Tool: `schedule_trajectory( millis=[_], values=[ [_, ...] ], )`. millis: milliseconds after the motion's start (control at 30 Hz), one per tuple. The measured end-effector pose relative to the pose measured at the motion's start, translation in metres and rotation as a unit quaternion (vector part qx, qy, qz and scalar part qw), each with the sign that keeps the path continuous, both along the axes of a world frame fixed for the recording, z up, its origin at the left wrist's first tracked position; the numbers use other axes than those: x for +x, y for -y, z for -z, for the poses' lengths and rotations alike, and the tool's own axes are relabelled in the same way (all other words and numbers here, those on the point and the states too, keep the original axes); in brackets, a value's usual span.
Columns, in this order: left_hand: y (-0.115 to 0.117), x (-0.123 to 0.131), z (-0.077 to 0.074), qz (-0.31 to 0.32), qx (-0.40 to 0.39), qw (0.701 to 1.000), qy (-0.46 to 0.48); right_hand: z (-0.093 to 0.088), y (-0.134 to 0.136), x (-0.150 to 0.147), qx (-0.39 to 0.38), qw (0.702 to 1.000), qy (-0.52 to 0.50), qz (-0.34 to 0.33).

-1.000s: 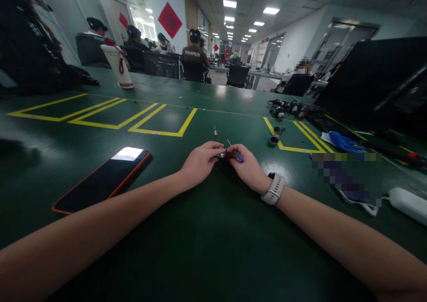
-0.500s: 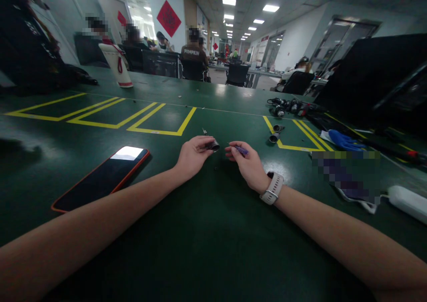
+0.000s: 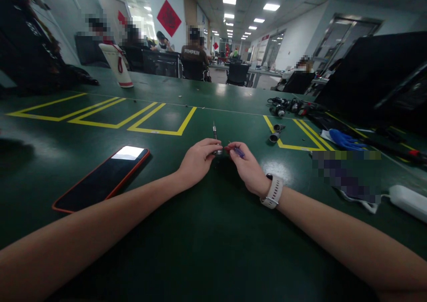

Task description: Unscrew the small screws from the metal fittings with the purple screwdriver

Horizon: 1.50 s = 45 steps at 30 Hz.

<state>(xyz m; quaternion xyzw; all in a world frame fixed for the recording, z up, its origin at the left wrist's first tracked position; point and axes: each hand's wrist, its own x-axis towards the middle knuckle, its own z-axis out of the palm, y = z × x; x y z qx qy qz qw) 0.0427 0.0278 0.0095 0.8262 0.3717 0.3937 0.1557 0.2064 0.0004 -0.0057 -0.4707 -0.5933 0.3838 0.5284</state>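
Over the middle of the green table (image 3: 213, 239), my left hand (image 3: 198, 159) is closed on a small metal cylindrical part (image 3: 218, 151). A slim pointed section of it sticks out away from me past the fingers, and the fingers hide much of the rest. Just to the right, my right hand (image 3: 248, 164) pinches a small screwdriver with a purple handle (image 3: 239, 152). Its thin shaft shows only faintly by the fingertips. The fingertips of both hands are close together; whether the screwdriver touches the metal part I cannot tell.
An orange-cased phone (image 3: 103, 177) lies left of my forearm. Dark metal cups (image 3: 275, 137) stand on the yellow tape at right, near a cluster of black connectors (image 3: 280, 110). Farther right are a blue glove (image 3: 345, 139) and a white power bank-like object (image 3: 408, 203). People sit in the background.
My left hand has moved slightly right and turned the metal part, so its slim end now points straight away and shows more. The gap between my hands is smaller.
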Motion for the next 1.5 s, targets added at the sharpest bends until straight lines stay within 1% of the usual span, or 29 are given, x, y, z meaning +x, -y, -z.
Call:
schedule_trajectory(
  millis=[67, 167, 233, 333, 400, 467, 733, 933, 1067, 1167, 1233, 1367, 1500],
  values=[
    [-0.003, -0.001, 0.002, -0.012, -0.049, 0.995, 0.09, -0.003, 0.005, -0.004, -0.004, 1.0, -0.002, -0.017],
    [-0.009, -0.001, 0.004, -0.033, -0.124, 0.967, 0.222, -0.008, 0.008, -0.008, 0.008, 0.999, -0.022, -0.046],
    [-0.011, -0.001, 0.004, -0.052, -0.166, 0.946, 0.275, -0.011, 0.007, -0.006, 0.036, 0.997, -0.05, -0.048],
    [-0.012, -0.001, 0.003, -0.07, -0.231, 0.916, 0.32, -0.013, 0.004, 0.0, 0.086, 0.994, -0.065, -0.023],
    [-0.012, -0.001, 0.002, -0.079, -0.259, 0.903, 0.333, -0.014, 0.003, 0.004, 0.104, 0.993, -0.052, -0.004],
    [-0.013, -0.001, 0.002, -0.085, -0.269, 0.899, 0.336, -0.014, 0.003, 0.006, 0.109, 0.993, -0.034, 0.009],
    [-0.014, -0.002, 0.004, -0.068, -0.279, 0.896, 0.338, -0.012, 0.002, 0.004, 0.091, 0.995, 0.03, 0.001],
    [-0.013, -0.003, 0.002, -0.063, -0.29, 0.893, 0.338, -0.013, 0.003, 0.004, 0.087, 0.994, 0.068, -0.012],
    [-0.011, -0.002, 0.0, -0.06, -0.299, 0.891, 0.337, -0.018, 0.007, 0.003, 0.087, 0.993, 0.084, 0.008],
    [-0.01, -0.002, 0.0, -0.057, -0.303, 0.889, 0.338, -0.02, 0.01, 0.004, 0.091, 0.992, 0.079, 0.037],
    [-0.01, -0.002, 0.0, -0.058, -0.305, 0.887, 0.341, -0.018, 0.008, 0.005, 0.087, 0.993, 0.066, 0.041],
    [-0.011, -0.003, 0.0, -0.063, -0.306, 0.884, 0.348, -0.01, 0.001, 0.005, 0.077, 0.997, 0.013, 0.019],
    [-0.011, -0.002, 0.001, -0.068, -0.301, 0.882, 0.356, -0.007, -0.002, 0.004, 0.097, 0.994, -0.043, 0.004]
  ],
)
